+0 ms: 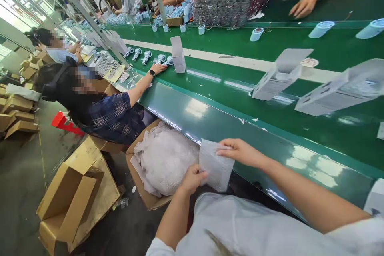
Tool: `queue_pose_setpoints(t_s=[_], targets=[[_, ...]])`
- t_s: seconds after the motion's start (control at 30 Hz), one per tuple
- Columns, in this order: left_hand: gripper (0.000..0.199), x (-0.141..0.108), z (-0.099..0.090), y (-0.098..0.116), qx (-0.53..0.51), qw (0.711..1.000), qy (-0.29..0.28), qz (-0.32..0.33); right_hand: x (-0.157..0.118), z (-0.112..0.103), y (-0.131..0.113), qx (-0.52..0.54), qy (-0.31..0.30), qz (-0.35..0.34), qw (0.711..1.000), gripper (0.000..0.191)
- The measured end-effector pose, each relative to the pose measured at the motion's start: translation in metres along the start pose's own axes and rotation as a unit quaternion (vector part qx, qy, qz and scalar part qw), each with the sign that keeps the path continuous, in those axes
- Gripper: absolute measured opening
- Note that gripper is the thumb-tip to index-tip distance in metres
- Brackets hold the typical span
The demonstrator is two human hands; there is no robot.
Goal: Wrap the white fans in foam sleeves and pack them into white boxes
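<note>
A translucent white bubble wrap bag (216,168) hangs between my two hands, just off the near edge of the belt line. My left hand (192,178) pinches its lower left side between thumb and fingers. At the upper right, my right hand (237,151) grips the bag's edge, fingers closed on it. Whether anything lies inside the bag I cannot tell. Left of my hands stands a cardboard box (141,186) heaped with more white bubble wrap bags (168,160).
Open white boxes (271,84) stand on the green conveyor belt (216,100). A co-worker's hand (159,69) touches small light-blue handheld devices (146,57) further left. Light-blue cylinders (256,34) line the far side. An open cardboard carton (69,204) lies on the floor.
</note>
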State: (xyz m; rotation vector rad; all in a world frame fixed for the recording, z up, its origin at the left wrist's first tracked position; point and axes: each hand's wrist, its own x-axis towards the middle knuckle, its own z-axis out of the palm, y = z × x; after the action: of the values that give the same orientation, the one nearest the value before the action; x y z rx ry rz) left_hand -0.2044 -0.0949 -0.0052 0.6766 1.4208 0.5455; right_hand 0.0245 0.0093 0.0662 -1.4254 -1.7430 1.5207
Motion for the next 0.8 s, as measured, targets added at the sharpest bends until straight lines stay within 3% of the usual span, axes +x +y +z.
queue_pose_setpoints(t_s=[0.07,0.13,0.23,0.33,0.4,0.47,0.57,0.67,0.73,0.8], targets=[[0.017,0.014,-0.032,-0.004,0.154,0.985,0.062,-0.049,0.009,0.003,0.009,-0.040,0.041,0.000,0.998,0.036],[0.018,0.034,-0.073,-0.001,0.260,0.950,0.160,-0.073,0.016,0.007,0.017,-0.080,0.101,-0.002,0.992,0.035],[0.044,0.073,-0.133,0.009,0.302,0.910,0.275,-0.067,0.021,0.014,0.028,-0.111,0.044,-0.003,0.993,0.029],[0.066,0.108,-0.165,0.013,0.424,0.852,0.300,-0.063,0.021,0.024,0.030,-0.102,-0.028,0.004,0.994,0.038],[0.050,0.122,-0.171,0.013,0.497,0.816,0.285,-0.070,0.021,0.030,0.026,-0.100,-0.056,-0.024,0.993,0.036],[0.026,0.125,-0.170,0.012,0.519,0.807,0.274,-0.065,0.021,0.034,0.018,-0.105,-0.105,-0.066,0.987,0.027],[0.027,0.119,-0.167,0.011,0.535,0.806,0.252,-0.023,0.023,0.038,0.004,-0.095,-0.176,-0.087,0.976,0.027],[0.055,0.112,-0.166,0.010,0.516,0.824,0.229,-0.050,0.022,0.042,-0.006,-0.021,-0.210,-0.056,0.976,0.038],[0.042,0.109,-0.164,0.009,0.486,0.840,0.229,-0.075,0.020,0.047,-0.009,0.031,-0.237,-0.039,0.970,0.039],[0.018,0.104,-0.157,0.012,0.461,0.856,0.228,-0.052,0.016,0.052,-0.006,0.050,-0.258,-0.051,0.964,0.028]])
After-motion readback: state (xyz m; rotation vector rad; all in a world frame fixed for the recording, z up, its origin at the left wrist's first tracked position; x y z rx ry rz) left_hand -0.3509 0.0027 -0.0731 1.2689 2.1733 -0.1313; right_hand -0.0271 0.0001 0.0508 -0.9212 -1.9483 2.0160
